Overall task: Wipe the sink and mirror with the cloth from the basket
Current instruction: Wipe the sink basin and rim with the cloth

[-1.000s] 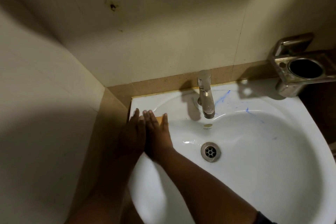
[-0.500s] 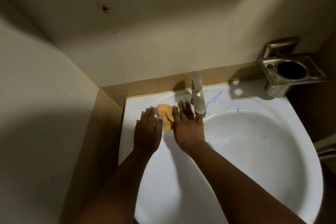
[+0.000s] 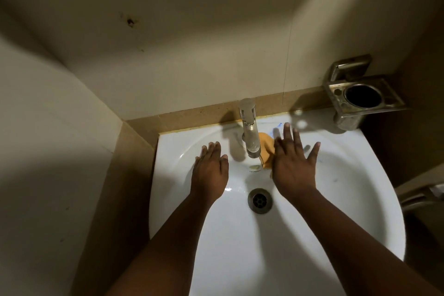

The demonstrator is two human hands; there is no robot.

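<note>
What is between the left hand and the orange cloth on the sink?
In the head view, the metal tap stands between the left hand and the orange cloth, which lies under the right hand.

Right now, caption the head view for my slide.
Right hand presses orange cloth beside the faucet; left hand flat on the white sink.

Pretty dim in here, warm yellowish light coming from above and behind. The white sink [image 3: 312, 235] is the brightest thing, with small glare spots near the drain [image 3: 260, 200]. The tap [image 3: 249, 127] and the metal holder [image 3: 360, 96] throw hard shadows on the back ledge. Corners go dark, and the wall lines bend from the wide lens.
</note>
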